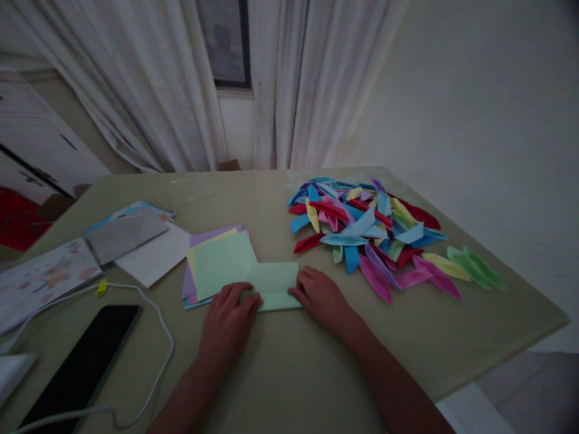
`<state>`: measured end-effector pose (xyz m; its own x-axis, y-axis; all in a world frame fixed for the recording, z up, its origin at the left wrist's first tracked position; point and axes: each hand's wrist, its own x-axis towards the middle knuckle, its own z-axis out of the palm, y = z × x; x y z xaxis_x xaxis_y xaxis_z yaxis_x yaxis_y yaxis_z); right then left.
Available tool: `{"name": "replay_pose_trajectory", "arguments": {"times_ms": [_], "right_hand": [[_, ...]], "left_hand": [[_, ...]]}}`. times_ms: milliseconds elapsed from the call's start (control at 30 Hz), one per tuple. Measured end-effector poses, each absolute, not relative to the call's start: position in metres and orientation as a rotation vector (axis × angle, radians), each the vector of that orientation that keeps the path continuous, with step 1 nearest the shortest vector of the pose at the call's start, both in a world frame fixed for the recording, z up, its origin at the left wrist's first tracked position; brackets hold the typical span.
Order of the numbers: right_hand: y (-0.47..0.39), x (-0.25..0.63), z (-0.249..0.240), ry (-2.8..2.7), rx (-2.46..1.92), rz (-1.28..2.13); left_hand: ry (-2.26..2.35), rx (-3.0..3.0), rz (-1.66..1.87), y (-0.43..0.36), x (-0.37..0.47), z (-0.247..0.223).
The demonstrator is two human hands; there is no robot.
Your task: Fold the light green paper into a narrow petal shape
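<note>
And here's the pale green, creased paper rectangle (278, 278), flat on the olive-beige table (280, 380), right between the hands, long axis running left to right! Left hand (231, 307) grasps its left end, right hand (320, 296) pinches the right; neither's nearer.

- We seem to be in somebody's home.
- We see long pale curtains (126, 78) either side of a dark-framed window (225, 39).
- We notice white cabinet-like furniture (36, 120) at left.
- Our counter (312, 380) carries a phone (85, 367) and white cable (172, 345).
</note>
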<state>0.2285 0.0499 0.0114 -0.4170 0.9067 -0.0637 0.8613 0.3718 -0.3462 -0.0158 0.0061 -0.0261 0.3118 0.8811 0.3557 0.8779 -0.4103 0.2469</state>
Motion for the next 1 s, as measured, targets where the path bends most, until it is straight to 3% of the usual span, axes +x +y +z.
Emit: {"name": "replay_pose_trajectory", "arguments": {"times_ms": [133,400,633,767,833,933,1000], "right_hand": [[0.049,0.226,0.011,-2.485,-1.674,0.495],[0.050,0.227,0.009,-2.417,-1.702,0.548],[0.054,0.228,0.009,-2.412,-1.714,0.551],[0.041,0.220,0.019,-2.486,-1.741,0.145],[0.022,0.210,0.019,-2.539,-1.551,-0.105],[-0.012,0.193,0.005,-2.576,-1.169,-0.213],[-0.029,0.182,-0.011,-2.551,-1.178,-0.183]], "left_hand": [[1.743,2.589,0.458,-0.010,-0.002,-0.024],[1.905,2.637,0.336,-0.050,0.023,-0.041],[1.878,2.695,0.242,-0.043,0.029,-0.027],[1.888,2.679,0.269,-0.043,0.029,-0.031],[1.872,2.695,0.297,-0.043,0.028,-0.037],[1.879,2.740,0.263,-0.044,0.028,-0.041],[1.903,2.761,0.202,-0.044,0.029,-0.040]]}}
